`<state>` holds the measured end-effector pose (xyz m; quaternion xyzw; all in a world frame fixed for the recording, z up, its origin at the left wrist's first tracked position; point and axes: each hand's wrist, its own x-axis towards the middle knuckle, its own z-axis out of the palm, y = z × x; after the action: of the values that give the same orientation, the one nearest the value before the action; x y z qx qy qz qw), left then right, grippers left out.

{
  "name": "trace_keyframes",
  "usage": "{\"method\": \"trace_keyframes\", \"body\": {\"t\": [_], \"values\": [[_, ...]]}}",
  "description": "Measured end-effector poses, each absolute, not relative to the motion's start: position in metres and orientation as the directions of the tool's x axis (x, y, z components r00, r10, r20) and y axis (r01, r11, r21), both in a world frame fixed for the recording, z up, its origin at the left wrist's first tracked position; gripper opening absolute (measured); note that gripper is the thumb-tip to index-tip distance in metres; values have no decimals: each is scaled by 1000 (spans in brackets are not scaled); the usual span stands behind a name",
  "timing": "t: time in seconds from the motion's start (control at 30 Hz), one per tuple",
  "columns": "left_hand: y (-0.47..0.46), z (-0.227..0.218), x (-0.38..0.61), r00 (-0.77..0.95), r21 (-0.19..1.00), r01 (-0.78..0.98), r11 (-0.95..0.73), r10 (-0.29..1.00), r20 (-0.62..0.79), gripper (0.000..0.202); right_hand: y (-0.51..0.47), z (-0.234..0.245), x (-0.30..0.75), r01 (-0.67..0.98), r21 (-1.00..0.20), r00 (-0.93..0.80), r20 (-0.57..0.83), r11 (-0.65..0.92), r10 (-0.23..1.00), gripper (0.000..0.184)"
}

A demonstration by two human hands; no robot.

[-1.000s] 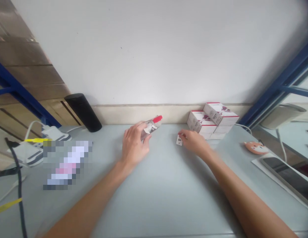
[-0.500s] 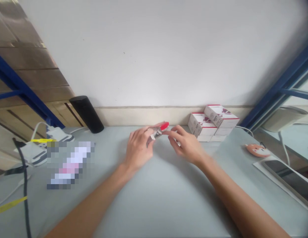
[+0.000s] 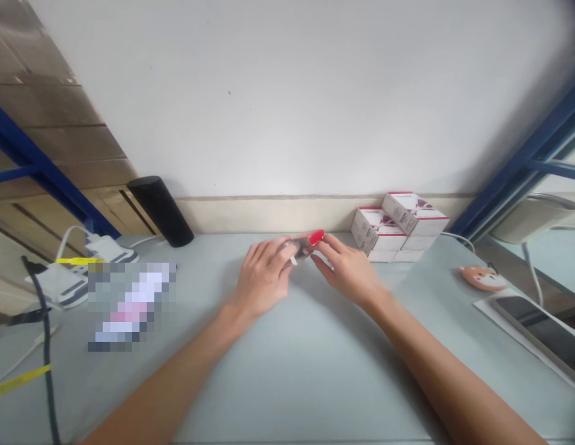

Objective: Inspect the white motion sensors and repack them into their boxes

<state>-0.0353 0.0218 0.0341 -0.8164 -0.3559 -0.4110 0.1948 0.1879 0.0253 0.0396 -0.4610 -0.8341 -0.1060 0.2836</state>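
Note:
In the middle of the table, my left hand (image 3: 264,272) is closed round a small open box (image 3: 304,248) that shows a grey inside, a white flap and a red flap. The fingers cover most of it, so its contents cannot be made out. From the other side, my right hand (image 3: 347,269) is closed on the box's right end, with fingertips at the red flap (image 3: 317,237). The box is held tilted just above the grey table (image 3: 287,371).
Several white boxes with red edges (image 3: 421,213) are stacked at the back right. A black cylinder (image 3: 161,210) stands back left, near white power strips (image 3: 67,284) and cables. On the right lie an orange animal-faced item (image 3: 482,278) and a dark phone-like slab (image 3: 537,324).
The box has turned and shifted slightly right in my hands. My right fingers have moved from its opening onto the red flap. My left fingers have curled further over the box.

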Motion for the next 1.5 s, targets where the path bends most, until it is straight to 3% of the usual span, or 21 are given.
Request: {"method": "trace_keyframes", "body": {"t": [0.53, 1.13, 1.4, 1.5], "values": [[23, 32, -37, 386, -17, 759, -651, 429, 816, 45, 26, 37, 190, 804, -176, -349, 636, 569, 689, 22], [19, 35, -34, 404, -28, 748, -664, 421, 812, 43, 29, 35, 191, 809, -190, -385, 543, 556, 746, 27], [22, 31, -35, 385, -17, 751, -660, 416, 824, 44, 27, 43, 197, 650, -427, -336, 581, 629, 741, 16], [25, 29, -37, 339, 22, 750, -661, 413, 845, 47, 31, 55, 210, 685, -450, -246, 597, 573, 763, 14]]}}
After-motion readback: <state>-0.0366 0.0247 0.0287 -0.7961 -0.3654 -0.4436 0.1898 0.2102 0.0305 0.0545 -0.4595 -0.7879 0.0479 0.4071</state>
